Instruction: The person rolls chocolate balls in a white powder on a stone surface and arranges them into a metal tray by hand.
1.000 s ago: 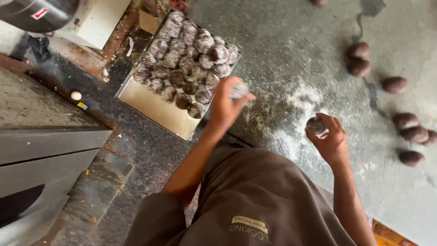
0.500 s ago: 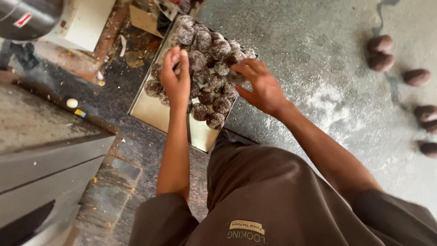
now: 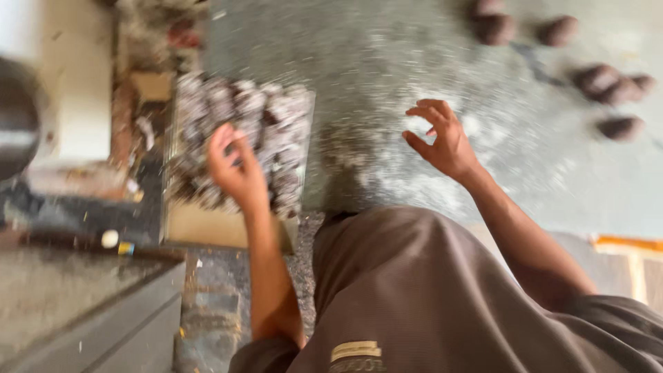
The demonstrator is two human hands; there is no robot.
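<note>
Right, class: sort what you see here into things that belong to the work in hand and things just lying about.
In hand:
left hand
right hand
tray of dusted balls
powdered slab
plain brown balls

Lying about:
metal vessel
grey ledge

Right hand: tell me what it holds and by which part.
Nothing: the right hand hangs open, fingers spread, over the floury floor.
</note>
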